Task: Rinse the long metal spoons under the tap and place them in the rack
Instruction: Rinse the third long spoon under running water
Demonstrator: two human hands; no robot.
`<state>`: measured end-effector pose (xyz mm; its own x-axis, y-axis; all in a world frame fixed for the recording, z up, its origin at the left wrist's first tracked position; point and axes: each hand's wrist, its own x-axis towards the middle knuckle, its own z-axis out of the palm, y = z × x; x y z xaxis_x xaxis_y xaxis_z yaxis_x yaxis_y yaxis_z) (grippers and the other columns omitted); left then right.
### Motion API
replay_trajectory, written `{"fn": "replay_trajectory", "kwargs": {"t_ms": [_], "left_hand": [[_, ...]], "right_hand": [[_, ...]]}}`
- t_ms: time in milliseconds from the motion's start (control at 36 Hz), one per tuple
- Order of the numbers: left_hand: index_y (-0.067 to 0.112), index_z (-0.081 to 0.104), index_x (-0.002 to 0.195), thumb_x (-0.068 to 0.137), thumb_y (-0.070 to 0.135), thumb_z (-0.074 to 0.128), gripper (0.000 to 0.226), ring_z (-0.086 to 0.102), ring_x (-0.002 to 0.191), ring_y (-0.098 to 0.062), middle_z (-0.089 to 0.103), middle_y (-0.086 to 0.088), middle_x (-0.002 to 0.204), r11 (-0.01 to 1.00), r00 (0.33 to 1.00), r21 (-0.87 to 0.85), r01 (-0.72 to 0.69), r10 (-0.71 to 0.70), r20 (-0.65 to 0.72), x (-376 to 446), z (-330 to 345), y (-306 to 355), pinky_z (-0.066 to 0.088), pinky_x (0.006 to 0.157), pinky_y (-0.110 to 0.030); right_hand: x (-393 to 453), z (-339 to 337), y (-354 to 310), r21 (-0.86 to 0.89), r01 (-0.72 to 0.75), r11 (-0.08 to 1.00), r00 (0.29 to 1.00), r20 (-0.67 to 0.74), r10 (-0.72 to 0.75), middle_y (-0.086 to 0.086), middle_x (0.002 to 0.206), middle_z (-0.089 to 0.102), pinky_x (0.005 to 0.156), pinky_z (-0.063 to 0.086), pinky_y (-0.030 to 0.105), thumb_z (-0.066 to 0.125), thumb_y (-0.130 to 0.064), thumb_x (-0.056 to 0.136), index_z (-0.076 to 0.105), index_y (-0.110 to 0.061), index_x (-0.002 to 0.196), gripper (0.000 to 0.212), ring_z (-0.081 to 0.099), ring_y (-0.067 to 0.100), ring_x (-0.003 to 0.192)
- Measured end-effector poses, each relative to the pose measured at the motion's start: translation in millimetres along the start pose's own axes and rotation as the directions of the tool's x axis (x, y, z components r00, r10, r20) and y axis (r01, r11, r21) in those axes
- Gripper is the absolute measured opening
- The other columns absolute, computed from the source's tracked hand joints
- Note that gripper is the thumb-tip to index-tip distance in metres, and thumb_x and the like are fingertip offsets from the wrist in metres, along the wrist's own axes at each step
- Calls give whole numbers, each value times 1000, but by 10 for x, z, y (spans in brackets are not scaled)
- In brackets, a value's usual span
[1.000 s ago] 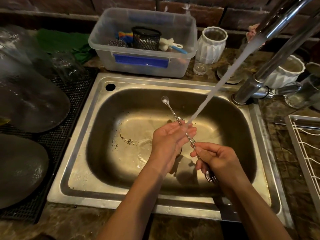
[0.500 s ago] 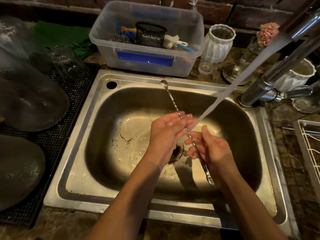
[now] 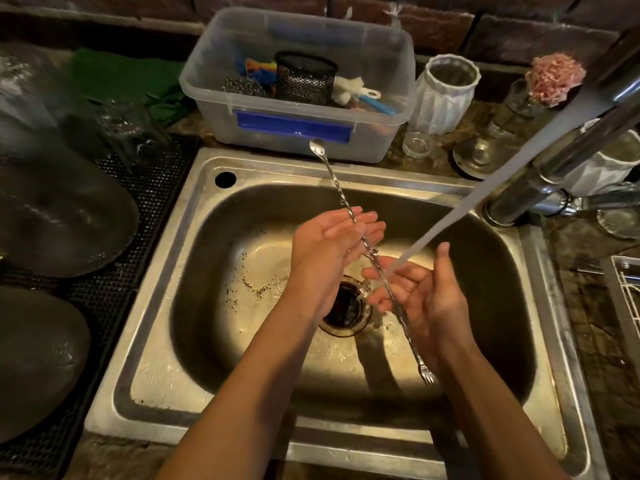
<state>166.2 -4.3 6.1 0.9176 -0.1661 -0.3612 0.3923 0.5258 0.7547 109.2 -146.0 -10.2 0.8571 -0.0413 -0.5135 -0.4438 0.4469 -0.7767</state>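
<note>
A long twisted metal spoon [image 3: 335, 181] lies across both my hands over the steel sink [image 3: 207, 271]. Its small bowl points away toward the plastic tub, and its forked end hangs near my right wrist. My left hand [image 3: 325, 244] is palm up, fingers nearly straight, with the shaft resting across the fingertips. My right hand [image 3: 429, 299] is palm up with the thumb raised, and the shaft lies along its palm. Water [image 3: 485, 192] from the tap [image 3: 568, 147] lands on the spoon and my right fingers. The white wire rack [image 3: 627, 299] shows at the right edge.
A clear plastic tub [image 3: 298, 126] with sponges and a mesh cup stands behind the sink. White vases [image 3: 446, 95] and small glasses sit at the back right. Dark plates [image 3: 62, 220] lie on a black mat to the left. The drain [image 3: 346, 306] is below my hands.
Both hands have opened, from curled around the shaft to palms up. The spoon has slid away from me, its bowl now past the sink's back rim.
</note>
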Motion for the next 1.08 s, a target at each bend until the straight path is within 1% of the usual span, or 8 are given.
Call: {"fn": "replay_trajectory", "kwargs": {"t_ms": [250, 389, 528, 750, 806, 944, 1000, 1083], "left_hand": [[-4, 60, 120, 92, -9, 58, 28, 74, 101, -31, 74, -20, 109, 999, 999, -35, -17, 15, -49, 95, -81, 150, 60, 88, -34], [-3, 60, 121, 94, -9, 56, 28, 73, 102, -31, 72, -21, 112, 999, 998, -31, -42, 41, -50, 144, -131, 209, 59, 90, -35], [-5, 56, 126, 95, -9, 53, 31, 73, 103, -31, 70, -22, 117, 998, 996, -18, -59, 57, -63, 180, -159, 241, 59, 90, -35], [-3, 55, 128, 98, -11, 45, 33, 71, 107, -29, 69, -19, 119, 998, 998, -35, -59, 58, -30, 183, -189, 256, 57, 94, -34], [-3, 55, 128, 98, -11, 44, 32, 71, 107, -29, 70, -19, 118, 997, 998, -47, -60, 59, -19, 176, -189, 242, 57, 94, -34], [-3, 55, 125, 97, -12, 45, 31, 71, 108, -31, 68, -22, 119, 995, 999, -82, -52, 52, -2, 148, -183, 177, 57, 92, -33], [-2, 56, 125, 97, -12, 45, 32, 71, 108, -30, 68, -22, 120, 994, 999, -99, -40, 39, -5, 135, -180, 138, 57, 91, -32], [-1, 56, 124, 96, -13, 45, 32, 70, 110, -31, 67, -23, 121, 990, 1000, -142, -8, 9, 5, 99, -176, 72, 57, 91, -32]], "right_hand": [[95, 105, -16, 93, -44, 995, 998, 39, 40, 27, 102, 75, 54, 59, 27, 20, -69, 95, 74, -2, 103, 86, 72, 26, 61], [149, 143, -27, 132, -72, 989, 996, 71, 63, 25, 104, 75, 74, 54, 37, 22, -71, 94, 74, -1, 102, 87, 72, 26, 65], [175, 182, -46, 205, -129, 970, 988, 110, 108, 27, 112, 72, 58, 61, 28, 26, -72, 93, 69, 4, 113, 90, 73, 27, 70], [195, 224, -67, 259, -148, 954, 984, 137, 116, 27, 112, 72, 61, 62, 29, 36, -72, 84, 65, 6, 119, 90, 74, 29, 75], [188, 221, -67, 269, -144, 952, 985, 128, 113, 27, 111, 72, 60, 62, 29, 34, -71, 89, 66, 6, 118, 88, 75, 29, 75], [147, 170, -53, 176, -81, 981, 995, 75, 69, 24, 109, 74, 64, 61, 28, 27, -67, 96, 67, 2, 115, 82, 75, 27, 80], [119, 154, -45, 102, -40, 994, 998, 43, 36, 22, 107, 75, 65, 61, 28, 31, -60, 99, 67, 0, 115, 72, 75, 26, 80], [59, 142, -31, -53, 20, 998, 1000, -12, -21, 19, 104, 77, 69, 61, 29, 40, -40, 103, 70, -4, 111, 48, 75, 26, 82]]}}
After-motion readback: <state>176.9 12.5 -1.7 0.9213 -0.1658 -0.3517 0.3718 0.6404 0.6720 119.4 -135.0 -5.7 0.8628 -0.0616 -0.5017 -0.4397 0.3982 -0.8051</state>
